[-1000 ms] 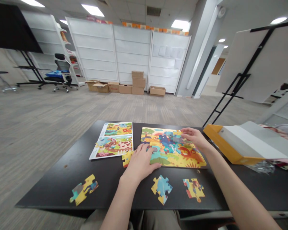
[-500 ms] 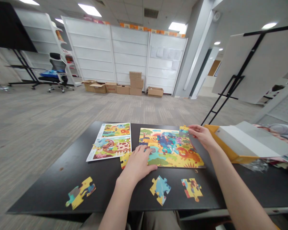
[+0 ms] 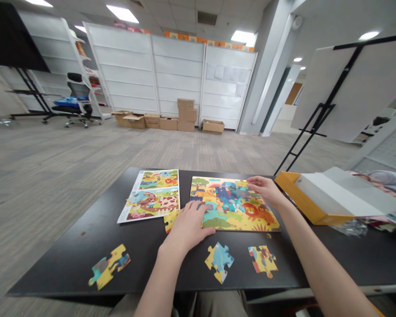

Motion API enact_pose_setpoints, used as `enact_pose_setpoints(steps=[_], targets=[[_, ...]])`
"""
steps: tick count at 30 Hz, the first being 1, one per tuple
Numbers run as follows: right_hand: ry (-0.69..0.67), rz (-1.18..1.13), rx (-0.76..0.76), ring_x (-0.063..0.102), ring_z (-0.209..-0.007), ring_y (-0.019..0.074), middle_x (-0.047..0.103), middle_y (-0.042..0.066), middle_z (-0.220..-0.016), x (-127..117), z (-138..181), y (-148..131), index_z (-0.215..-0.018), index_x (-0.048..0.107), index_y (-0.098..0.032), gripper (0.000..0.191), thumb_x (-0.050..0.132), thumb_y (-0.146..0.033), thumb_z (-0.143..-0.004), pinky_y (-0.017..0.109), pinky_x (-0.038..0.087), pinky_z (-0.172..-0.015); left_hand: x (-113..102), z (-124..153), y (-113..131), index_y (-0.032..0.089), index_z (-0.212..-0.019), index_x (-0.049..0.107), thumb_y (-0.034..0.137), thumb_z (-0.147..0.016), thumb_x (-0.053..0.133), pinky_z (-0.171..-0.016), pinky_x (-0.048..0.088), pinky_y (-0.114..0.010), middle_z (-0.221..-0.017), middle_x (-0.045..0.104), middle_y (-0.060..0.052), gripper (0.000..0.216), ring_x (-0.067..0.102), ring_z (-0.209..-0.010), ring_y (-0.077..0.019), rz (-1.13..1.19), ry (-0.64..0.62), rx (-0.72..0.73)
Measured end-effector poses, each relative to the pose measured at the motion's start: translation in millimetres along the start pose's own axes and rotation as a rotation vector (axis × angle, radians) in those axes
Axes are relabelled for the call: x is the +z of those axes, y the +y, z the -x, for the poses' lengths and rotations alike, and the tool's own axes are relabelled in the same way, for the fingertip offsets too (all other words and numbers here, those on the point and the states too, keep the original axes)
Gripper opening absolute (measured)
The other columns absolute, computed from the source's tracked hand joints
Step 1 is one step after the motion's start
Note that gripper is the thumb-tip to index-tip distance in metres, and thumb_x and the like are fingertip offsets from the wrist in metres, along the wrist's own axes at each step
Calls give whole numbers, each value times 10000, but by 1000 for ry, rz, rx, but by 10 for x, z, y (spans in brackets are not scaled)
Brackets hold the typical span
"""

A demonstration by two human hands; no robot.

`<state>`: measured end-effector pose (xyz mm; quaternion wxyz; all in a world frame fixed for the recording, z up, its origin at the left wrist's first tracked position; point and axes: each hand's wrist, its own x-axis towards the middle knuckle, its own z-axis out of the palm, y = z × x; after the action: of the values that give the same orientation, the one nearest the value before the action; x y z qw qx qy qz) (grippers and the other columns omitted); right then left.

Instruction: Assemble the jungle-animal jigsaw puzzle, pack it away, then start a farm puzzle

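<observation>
A colourful animal jigsaw puzzle point(image 3: 237, 211) lies assembled on the black table point(image 3: 69, 246). My left hand point(image 3: 188, 226) rests flat on its near left corner with fingers spread, next to a loose yellow piece point(image 3: 169, 219) that peeks out beside it. My right hand point(image 3: 266, 188) is over the puzzle's far right corner, fingertips pinching a small puzzle piece point(image 3: 243, 183) against the picture. Three loose pieces lie along the near edge: a blue-yellow one point(image 3: 219, 261), a red-yellow one point(image 3: 262, 260) and a yellow one point(image 3: 108, 266) at the left.
A printed reference sheet point(image 3: 150, 195) lies left of the puzzle. An orange box with a white lid point(image 3: 330, 196) stands at the table's right, with a crumpled plastic bag point(image 3: 351, 228) by it. An easel point(image 3: 320, 114) stands behind, cardboard boxes point(image 3: 185, 116) by the far wall.
My right hand lifted a piece to the puzzle's far right corner, then brought it back down and left onto the picture. My left hand stayed put.
</observation>
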<state>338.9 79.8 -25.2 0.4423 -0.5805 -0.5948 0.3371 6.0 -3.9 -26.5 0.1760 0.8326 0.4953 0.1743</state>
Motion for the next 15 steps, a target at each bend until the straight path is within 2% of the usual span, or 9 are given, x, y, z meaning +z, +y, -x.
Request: enact_pose_setpoints(steps=[3,7,15], targets=[[-83,-26,12,711,-764,224,772,75,-862,152,30,-28,-889,729,-190,444,855,-523,-625,324,566,-645,-18,12,-4,246,-1293,591,410,-754,803,-1124,414,-440,-1369,580,-104,602,491,-1336,-317,7,3,-22],[-201,-29,-29,708,-766,202,763,64,-848,335,72,-86,-878,723,-174,421,847,-506,-650,320,566,-705,-63,59,-29,223,-1326,557,334,-740,809,-1148,391,-423,-1418,546,-123,648,460,-1379,-306,18,11,-56],[-233,-45,-50,714,-798,205,766,69,-890,453,89,-78,-916,724,-172,419,844,-483,-662,352,569,-777,-213,154,-91,188,-1367,506,228,-722,800,-1106,417,-386,-1412,554,-138,710,529,-1318,-291,26,24,-188]])
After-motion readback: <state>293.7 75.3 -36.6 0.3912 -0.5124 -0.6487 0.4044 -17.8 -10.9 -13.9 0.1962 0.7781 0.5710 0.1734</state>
